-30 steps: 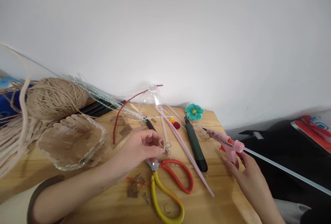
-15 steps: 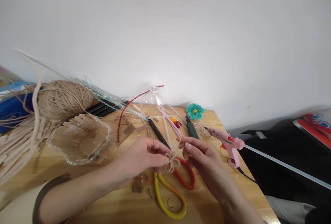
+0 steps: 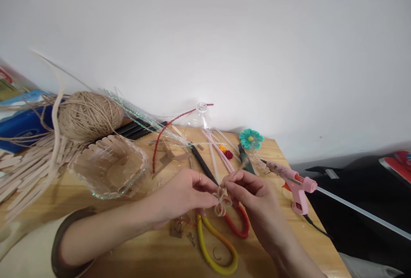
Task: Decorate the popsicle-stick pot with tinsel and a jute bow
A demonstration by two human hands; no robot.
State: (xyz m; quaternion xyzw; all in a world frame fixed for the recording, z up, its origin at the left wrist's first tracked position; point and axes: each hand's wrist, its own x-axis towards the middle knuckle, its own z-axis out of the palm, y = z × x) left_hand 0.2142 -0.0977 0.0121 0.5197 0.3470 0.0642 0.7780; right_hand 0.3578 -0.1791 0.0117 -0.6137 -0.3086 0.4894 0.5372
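Observation:
A small looped twine flower (image 3: 222,205) is pinched between the thumb and fingers of my left hand (image 3: 189,194), above the table. My right hand (image 3: 252,192) is closed beside it, its thumb and forefinger gripping the loose end of the twine (image 3: 244,163), which sticks up past the fingertips. Scissors (image 3: 236,265) with one yellow and one red handle lie below both hands; their blades are hidden by my left hand. A ball of jute twine (image 3: 91,115) rests at the left.
On the wooden table (image 3: 154,252) stands a bowl of wooden sticks (image 3: 109,166) with a glittery rim. A pink glue gun (image 3: 293,183) lies at the right edge, near a teal flower (image 3: 251,139). A clear bottle top (image 3: 201,115) stands by the wall, and craft sticks (image 3: 32,175) are heaped left.
My right hand has closed in on the twine flower, and its fingers now meet near the flower's centre. The whole view has shifted slightly, with table things appearing further right.

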